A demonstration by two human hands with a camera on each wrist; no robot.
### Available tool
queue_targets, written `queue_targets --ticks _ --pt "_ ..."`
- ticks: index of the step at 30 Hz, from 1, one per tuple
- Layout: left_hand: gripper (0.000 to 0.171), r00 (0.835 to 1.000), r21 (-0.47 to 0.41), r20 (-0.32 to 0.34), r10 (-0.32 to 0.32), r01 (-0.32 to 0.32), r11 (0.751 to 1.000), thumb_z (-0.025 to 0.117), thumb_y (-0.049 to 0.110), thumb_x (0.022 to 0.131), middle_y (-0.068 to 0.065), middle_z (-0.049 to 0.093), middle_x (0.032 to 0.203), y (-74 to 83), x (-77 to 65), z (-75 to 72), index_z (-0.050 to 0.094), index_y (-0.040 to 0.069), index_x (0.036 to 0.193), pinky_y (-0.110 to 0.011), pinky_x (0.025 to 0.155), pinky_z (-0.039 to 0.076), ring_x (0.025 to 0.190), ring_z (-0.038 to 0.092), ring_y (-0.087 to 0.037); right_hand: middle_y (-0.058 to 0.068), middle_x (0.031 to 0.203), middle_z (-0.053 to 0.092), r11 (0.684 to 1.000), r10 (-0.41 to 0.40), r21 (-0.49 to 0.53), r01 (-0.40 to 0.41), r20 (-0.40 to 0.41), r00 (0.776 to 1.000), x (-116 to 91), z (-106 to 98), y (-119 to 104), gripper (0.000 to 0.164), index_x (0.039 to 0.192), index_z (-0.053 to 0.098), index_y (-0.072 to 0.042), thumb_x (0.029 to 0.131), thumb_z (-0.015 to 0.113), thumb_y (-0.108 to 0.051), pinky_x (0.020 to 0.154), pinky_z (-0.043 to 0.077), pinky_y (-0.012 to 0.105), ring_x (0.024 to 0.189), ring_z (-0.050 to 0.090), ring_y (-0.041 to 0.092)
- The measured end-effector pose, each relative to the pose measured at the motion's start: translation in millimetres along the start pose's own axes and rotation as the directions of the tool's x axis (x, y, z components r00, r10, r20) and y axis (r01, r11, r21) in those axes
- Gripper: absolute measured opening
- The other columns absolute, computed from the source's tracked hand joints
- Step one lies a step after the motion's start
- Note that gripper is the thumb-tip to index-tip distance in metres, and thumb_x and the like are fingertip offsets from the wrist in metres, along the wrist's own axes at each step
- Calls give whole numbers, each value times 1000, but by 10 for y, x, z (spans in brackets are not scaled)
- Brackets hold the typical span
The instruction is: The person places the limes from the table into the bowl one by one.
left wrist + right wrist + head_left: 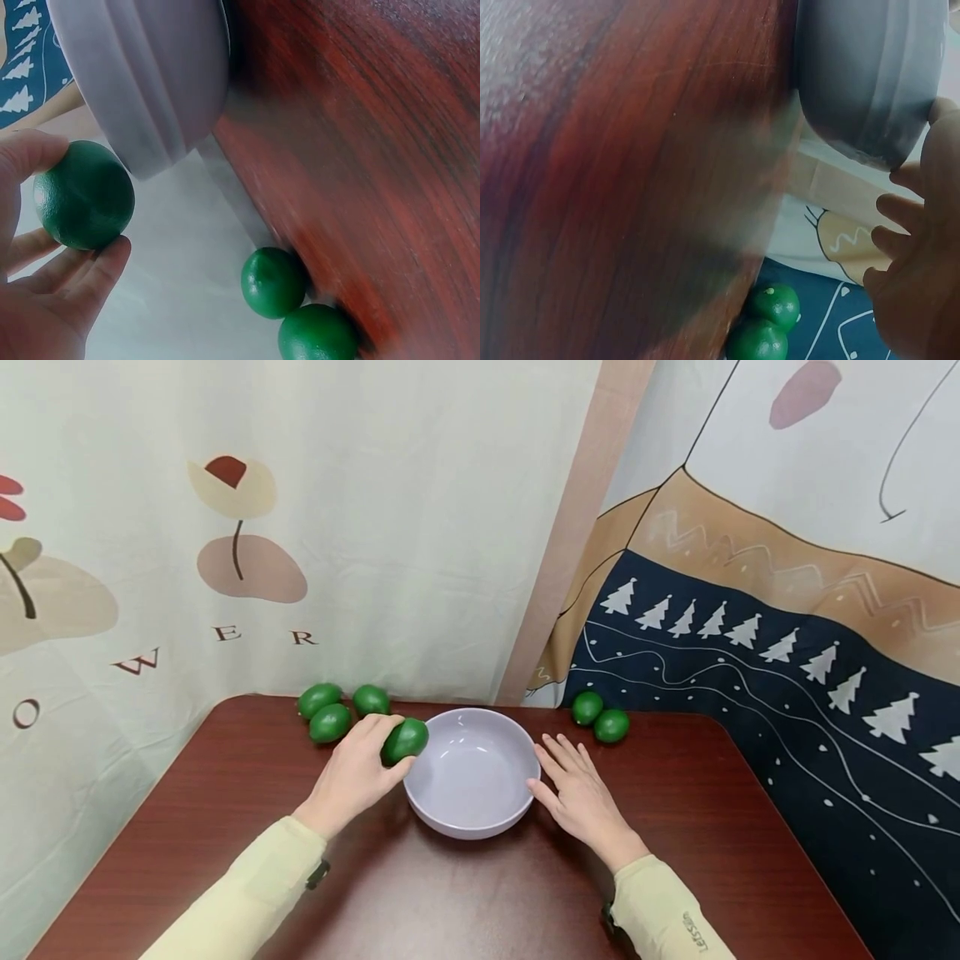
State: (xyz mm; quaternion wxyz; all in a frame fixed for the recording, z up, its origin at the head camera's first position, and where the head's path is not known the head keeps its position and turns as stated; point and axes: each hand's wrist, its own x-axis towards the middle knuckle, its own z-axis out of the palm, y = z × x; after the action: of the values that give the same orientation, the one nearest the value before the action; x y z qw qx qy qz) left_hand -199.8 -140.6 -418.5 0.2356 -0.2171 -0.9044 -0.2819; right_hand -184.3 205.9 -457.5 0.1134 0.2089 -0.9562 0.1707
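Note:
A pale lavender bowl (pixel 471 822) stands on the table between the two hands. My left hand (pixel 358 772) holds a green lime (pixel 406 741) between thumb and fingers at the bowl's left rim. In the left wrist view that lime (pixel 86 196) is gripped beside the bowl wall (pixel 150 82). My right hand (pixel 581 797) rests with spread, fairly straight fingers against the bowl's right side. From the right wrist, its fingers (pixel 904 214) show near the grey-looking bowl wall (pixel 862 82). The bowl's inside holds nothing.
Several limes (pixel 330 723) sit together at the table's back left. Two more limes (pixel 611 725) lie touching at the back right. The dark red-brown table (pixel 450 902) ends at a printed curtain (pixel 420 568) on the left and a tree-patterned cloth (pixel 720 660) on the right.

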Motion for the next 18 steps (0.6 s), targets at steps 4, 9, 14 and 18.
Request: queue_targets --ticks 4,9,14,18 --pt "48 1000 -8 22 -6 6 1000 84 17 82 -12 64 118 37 0 15 66 4 124 -45 91 54 106 60 -28 17 160 44 1000 9 11 -9 2 1000 -1 4 -14 62 151 52 -4 102 62 -40 125 20 58 154 29 37" --pt "48 999 -13 42 -6 6 1000 85 18 82 -11 64 119 90 -7 37 66 5 124 -45 92 54 108 60 -28 16 160 44 1000 12 29 -12 3 1000 -3 12 -21 62 151 51 -4 102 62 -40 125 20 58 154 30 37" --pt "45 999 -21 46 6 -5 1000 85 18 82 -9 65 116 121 -11 73 67 8 121 -43 92 54 107 60 -26 16 160 44 999 15 45 -16 13 1000 -3 15 -17 62 152 50 -4 102 62 -40 125 20 58 153 31 38" --pt "45 999 -28 52 8 -6 1000 85 18 82 -8 65 116 137 -16 101 67 8 122 -43 91 55 107 60 -25 15 161 43 998 20 56 -22 29 999 0 11 -16 63 153 49 -4 103 61 -39 125 20 59 153 31 39"
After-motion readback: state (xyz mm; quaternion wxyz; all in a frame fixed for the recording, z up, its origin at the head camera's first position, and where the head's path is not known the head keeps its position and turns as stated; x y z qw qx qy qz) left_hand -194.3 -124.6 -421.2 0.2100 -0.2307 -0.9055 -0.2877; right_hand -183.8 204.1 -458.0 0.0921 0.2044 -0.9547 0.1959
